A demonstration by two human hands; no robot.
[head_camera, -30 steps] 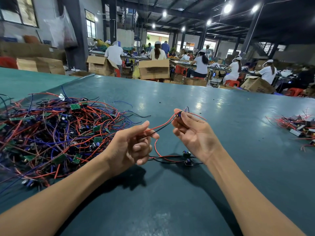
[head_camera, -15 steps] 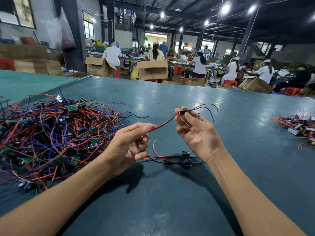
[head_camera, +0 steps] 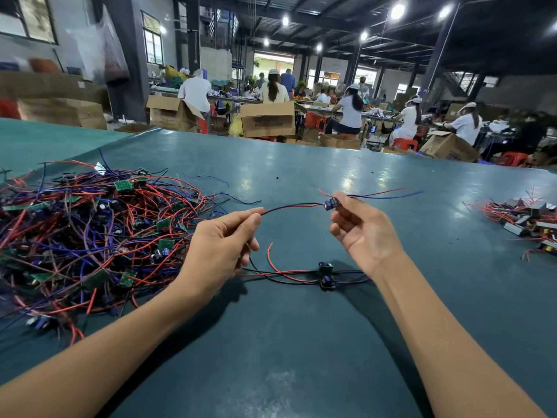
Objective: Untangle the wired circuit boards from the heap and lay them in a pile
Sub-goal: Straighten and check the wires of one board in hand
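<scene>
As left hand (head_camera: 223,245) withdrew, wire (head_camera: 289,206) straighter, right hand (head_camera: 361,233) seemingly pinching board (head_camera: 331,204).

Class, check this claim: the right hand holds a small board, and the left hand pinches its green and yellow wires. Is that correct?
Not quite. The head view shows the wires are red and black, not green and yellow. The rest stands: the right hand holds the small board, and the left hand pinches its wires.
</scene>
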